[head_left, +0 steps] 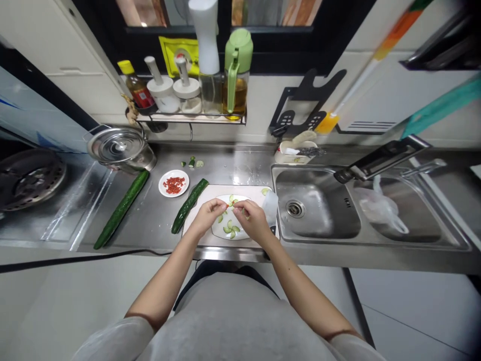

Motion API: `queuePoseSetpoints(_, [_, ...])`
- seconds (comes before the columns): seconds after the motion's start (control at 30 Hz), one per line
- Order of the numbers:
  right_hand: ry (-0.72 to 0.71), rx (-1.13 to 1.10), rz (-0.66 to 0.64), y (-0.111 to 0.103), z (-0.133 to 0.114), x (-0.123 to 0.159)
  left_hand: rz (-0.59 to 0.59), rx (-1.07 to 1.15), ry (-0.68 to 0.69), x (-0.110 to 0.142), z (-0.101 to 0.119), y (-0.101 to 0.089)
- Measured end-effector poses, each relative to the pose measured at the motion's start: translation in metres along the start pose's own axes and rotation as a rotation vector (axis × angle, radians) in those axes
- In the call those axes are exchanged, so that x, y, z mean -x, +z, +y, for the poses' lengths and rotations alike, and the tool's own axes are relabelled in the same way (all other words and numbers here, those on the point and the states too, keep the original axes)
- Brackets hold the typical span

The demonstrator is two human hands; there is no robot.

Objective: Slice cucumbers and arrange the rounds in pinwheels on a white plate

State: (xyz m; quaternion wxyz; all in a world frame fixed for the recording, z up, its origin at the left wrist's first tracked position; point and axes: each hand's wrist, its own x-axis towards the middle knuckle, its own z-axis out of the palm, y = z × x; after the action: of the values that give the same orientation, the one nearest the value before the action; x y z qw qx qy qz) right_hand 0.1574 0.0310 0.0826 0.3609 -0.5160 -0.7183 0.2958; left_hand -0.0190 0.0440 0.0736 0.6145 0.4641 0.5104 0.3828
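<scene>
Both my hands hover over a white plate (221, 231) that lies on a pale cutting board (252, 191). Several thin cucumber slices (229, 229) lie on the plate. My left hand (208, 215) and my right hand (251, 216) have their fingertips pinched together above the plate's far side, around a small red and green bit (232, 202); I cannot tell which hand holds it. A cucumber (189, 204) lies along the board's left edge.
A longer cucumber (121, 209) and a small dish of red chilli pieces (173, 183) lie on the steel counter to the left. A lidded pot (119, 147) stands at back left, a bottle rack (195, 116) behind. A double sink (319, 208) lies to the right.
</scene>
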Motion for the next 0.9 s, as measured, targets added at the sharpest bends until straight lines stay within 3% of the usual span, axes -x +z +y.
queuePoseSetpoints(0.23, [0.014, 0.049, -0.008, -0.008, 0.007, 0.005, -0.033, -0.238, 0.107, -0.003, -0.003, 0.019])
queuePoseSetpoints(0.63, [0.084, 0.077, -0.053, -0.019, 0.023, 0.007, -0.099, -0.368, 0.151, -0.021, -0.022, 0.032])
queuePoseSetpoints(0.9, [0.335, 0.097, 0.002, -0.017, 0.079, 0.019, 0.030, -0.570, 0.061, -0.033, -0.032, 0.034])
